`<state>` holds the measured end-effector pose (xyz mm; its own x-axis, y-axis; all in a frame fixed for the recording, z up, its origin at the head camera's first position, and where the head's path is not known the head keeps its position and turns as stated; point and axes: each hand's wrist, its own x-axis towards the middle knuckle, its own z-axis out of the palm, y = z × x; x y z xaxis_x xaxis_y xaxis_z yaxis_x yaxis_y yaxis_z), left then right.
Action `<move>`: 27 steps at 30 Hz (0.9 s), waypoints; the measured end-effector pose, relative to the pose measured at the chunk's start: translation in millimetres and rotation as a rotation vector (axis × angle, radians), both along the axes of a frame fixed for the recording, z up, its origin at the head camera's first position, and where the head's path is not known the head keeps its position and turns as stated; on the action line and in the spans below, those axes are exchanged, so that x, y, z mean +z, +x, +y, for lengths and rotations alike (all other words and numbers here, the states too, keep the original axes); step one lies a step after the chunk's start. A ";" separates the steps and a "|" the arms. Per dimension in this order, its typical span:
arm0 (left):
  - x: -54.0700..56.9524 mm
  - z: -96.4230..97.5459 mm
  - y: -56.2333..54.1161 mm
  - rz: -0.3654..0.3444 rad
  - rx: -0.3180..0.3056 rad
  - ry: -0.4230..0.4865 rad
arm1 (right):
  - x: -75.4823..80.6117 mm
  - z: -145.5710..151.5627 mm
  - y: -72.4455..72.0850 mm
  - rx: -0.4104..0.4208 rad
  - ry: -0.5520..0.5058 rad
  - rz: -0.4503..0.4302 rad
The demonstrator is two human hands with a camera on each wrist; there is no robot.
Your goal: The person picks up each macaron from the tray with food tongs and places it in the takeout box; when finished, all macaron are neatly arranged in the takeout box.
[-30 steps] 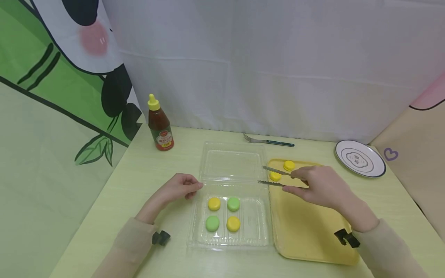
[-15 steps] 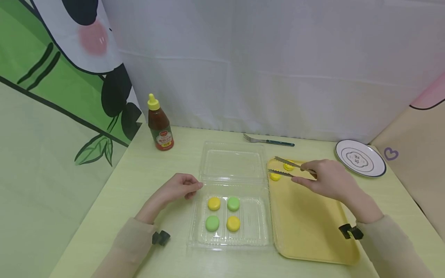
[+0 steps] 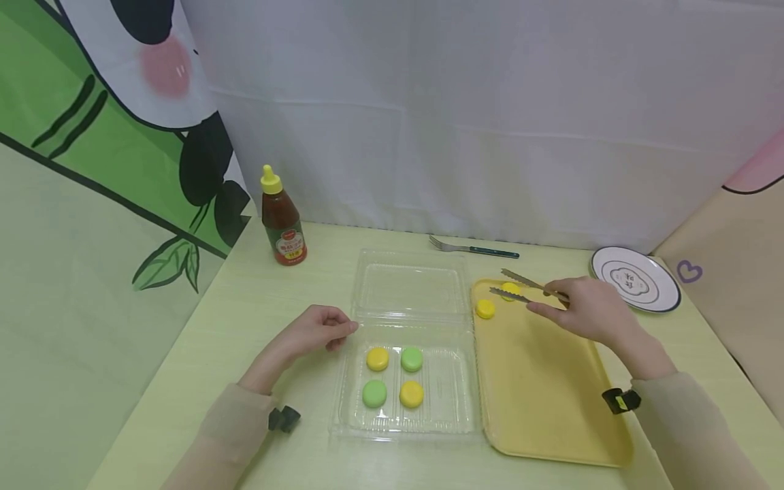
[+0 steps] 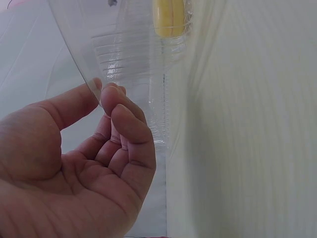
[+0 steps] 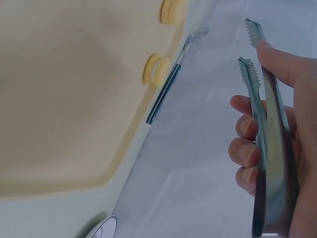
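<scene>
My left hand (image 3: 315,331) pinches the left edge of an open clear plastic clamshell box (image 3: 450,388) between thumb and curled fingers. In the box lie two yellow macarons (image 3: 377,358) and two green macarons (image 3: 412,358), in the left and middle rows; the right side holds none. My right hand (image 3: 584,309) grips metal tongs (image 5: 277,163) whose serrated tips stand apart, with nothing between them. In the head view the tips overlap the farther of two yellow macarons (image 3: 485,309) at the far left corner of a yellow tray (image 3: 539,388).
A fork (image 3: 490,252) with a dark green handle lies behind the box and tray. A red sauce bottle (image 3: 284,228) with a yellow cap stands at the back left. Beyond the tray, at the back right, is a white plate (image 3: 655,282) with a dark rim.
My right hand has carried the tongs right and away from me, from near the box's right edge to over the tray's far end. My left hand has stayed on the box edge.
</scene>
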<state>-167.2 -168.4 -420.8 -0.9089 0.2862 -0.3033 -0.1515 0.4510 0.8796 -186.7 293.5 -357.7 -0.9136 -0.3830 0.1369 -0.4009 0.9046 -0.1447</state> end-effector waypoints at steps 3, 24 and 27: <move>0.3 -0.2 -0.3 -0.002 0.000 0.004 | -2.0 3.1 -3.1 -0.009 0.001 0.005; -0.7 -0.2 0.2 0.009 -0.003 0.000 | -32.3 28.7 -23.0 -0.070 0.021 -0.073; -0.8 -0.1 0.6 0.012 -0.004 -0.001 | -36.1 30.0 -24.4 -0.073 0.018 -0.081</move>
